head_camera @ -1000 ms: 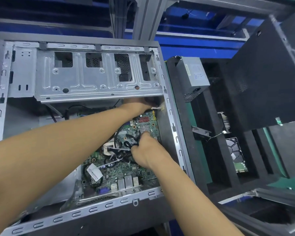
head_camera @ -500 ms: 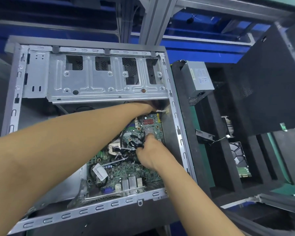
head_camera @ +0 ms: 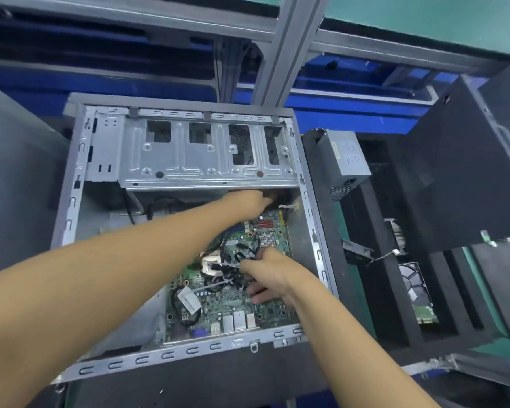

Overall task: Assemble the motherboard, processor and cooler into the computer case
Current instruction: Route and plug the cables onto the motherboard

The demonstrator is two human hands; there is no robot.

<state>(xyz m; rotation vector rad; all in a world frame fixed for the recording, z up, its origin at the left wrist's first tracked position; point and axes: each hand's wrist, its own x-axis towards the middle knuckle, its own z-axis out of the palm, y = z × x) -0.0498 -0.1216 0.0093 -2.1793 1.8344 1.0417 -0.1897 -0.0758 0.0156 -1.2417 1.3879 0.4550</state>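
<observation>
Below, case [head_camera: 69,207] beside foam tray [head_camera: 390,304]; right hand [head_camera: 273,275] pinches cables [head_camera: 228,267], left hand [head_camera: 252,200] grip unclear.

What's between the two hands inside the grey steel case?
Head view: green motherboard, its silver finned heatsink and red sockets; right hand pinches black cables.

The left forearm [head_camera: 106,278] and right forearm [head_camera: 351,343] are bare along their whole visible length, frame edge to wrist. The left hand [head_camera: 252,201] and right hand [head_camera: 273,275] are likewise bare. The left forearm appears the broader in this wide-angle view.
</observation>
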